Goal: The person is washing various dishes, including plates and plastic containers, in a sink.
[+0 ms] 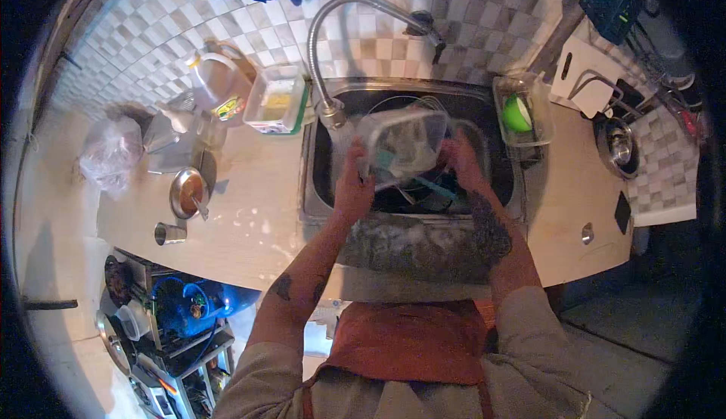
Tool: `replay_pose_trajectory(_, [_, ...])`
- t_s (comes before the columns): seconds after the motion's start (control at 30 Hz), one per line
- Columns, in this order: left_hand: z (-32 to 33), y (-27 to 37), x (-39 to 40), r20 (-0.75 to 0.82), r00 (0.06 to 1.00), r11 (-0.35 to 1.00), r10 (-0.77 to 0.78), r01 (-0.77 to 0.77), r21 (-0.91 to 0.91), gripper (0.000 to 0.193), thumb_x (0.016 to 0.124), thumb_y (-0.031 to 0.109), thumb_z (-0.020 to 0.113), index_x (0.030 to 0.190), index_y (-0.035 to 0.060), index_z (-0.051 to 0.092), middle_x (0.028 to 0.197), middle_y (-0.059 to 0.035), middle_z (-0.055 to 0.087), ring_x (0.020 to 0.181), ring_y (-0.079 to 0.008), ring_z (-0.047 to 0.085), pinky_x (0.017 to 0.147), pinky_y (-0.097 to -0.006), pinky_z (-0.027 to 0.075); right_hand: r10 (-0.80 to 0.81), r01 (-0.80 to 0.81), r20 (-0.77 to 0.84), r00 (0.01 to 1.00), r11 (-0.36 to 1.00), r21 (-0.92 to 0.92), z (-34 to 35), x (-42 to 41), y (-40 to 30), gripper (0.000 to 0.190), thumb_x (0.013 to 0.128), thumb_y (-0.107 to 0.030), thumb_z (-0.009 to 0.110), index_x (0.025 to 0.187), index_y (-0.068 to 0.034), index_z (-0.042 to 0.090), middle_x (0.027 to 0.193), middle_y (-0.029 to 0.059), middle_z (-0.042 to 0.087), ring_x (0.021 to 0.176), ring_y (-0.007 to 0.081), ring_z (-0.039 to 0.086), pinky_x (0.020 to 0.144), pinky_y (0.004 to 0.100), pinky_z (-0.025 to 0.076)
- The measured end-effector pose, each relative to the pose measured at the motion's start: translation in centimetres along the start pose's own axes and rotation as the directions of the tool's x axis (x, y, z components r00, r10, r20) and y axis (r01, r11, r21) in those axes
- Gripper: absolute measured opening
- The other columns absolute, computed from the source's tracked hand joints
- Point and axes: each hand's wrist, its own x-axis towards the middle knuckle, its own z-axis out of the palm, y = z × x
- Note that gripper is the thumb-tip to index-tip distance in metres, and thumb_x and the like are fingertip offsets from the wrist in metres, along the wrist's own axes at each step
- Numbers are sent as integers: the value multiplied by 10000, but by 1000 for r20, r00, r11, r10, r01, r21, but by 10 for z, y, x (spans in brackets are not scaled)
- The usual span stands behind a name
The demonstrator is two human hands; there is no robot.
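Note:
Both hands hold a clear plastic container (417, 135) over the sink (309, 192). My left hand (354, 186) grips its left side, and my right hand (462, 161) has the right side. The container is tilted and partly blurred. Beneath it, utensils lie in the dark basin, among them one with a light-blue handle (437, 187); most of the basin's contents are hidden. At the left rises a flexible metal faucet (312, 50), its hose arching over the sink.
Left of the sink stand a plastic box with a yellow sponge (277, 106), a large bottle of amber liquid (218, 84), a steel bowl (188, 193) and a metal cup (170, 233). A clear bin (524, 138) holding a green bowl (516, 114) sits right. A wet cloth (414, 243) covers the front edge.

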Motion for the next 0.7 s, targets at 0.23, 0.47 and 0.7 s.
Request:
replay_pose_trajectory(0.23, [-46, -11, 7, 28, 965, 932, 259, -257, 255, 340, 853, 19, 531, 1193, 11, 513, 1456, -182, 344, 1351, -411, 300, 1099, -415, 283, -535, 522, -102, 839, 843, -126, 5, 20, 44, 284, 936, -268, 534, 1012, -14, 636, 840, 65, 650, 732, 215, 599, 699, 323, 508])
replay_pose_trajectory(0.47, [-61, -91, 12, 119, 877, 410, -466, 333, -849, 491, 907, 254, 608, 1325, 87, 411, 1314, -130, 471, 1047, -224, 547, 886, -349, 455, -343, 308, 25, 939, 871, 384, 94, 53, 70, 163, 903, -100, 451, 944, -24, 589, 736, 31, 556, 602, 159, 535, 571, 306, 468])
replay_pose_trajectory(0.7, [-79, -17, 40, -350, 933, 996, 83, -72, 44, 659, 843, 292, 701, 1343, -14, 401, 1252, -178, 516, 1150, -307, 502, 1013, -378, 357, -189, 185, -11, 982, 941, 282, 143, 40, 71, 95, 861, -88, 535, 933, -70, 593, 748, -22, 553, 603, 137, 541, 513, 289, 438])
